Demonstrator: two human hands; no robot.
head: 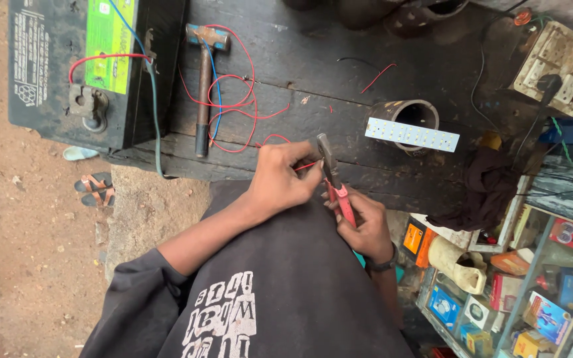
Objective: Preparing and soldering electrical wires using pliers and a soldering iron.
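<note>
Dark wooden workbench [366, 53], seen from above my lap.

My left hand [280, 179]: fingers pinched together on the thin red wire [233, 106] right at the pliers' nose. The wire's end runs under my fingertips; a short piece shows just right of them, at the bench's near edge.

My right hand [366, 225]: curled closed around the red handles of the pliers [333, 176]. The metal nose points up and away from me, touching my left fingertips. Whether the nose is biting the wire I cannot tell; my fingers hide it.

The red wire loops loosely across the bench from my left hand toward the hammer [203, 79], which lies with its head at the far side and handle toward me. A blue wire [215, 79] crosses the loops beside the hammer handle.

Left of the hammer: a black battery [67, 66] with a green label, red and blue leads running to its top.

Right of the pliers, well apart: a white LED strip board [412, 134] resting across the mouth of a short dark pipe piece [399, 113].

Far right corner: a worn white switch board [555, 59] with a black plug in it.

Dark cloth [485, 185] bunched at the bench's right edge.
</note>
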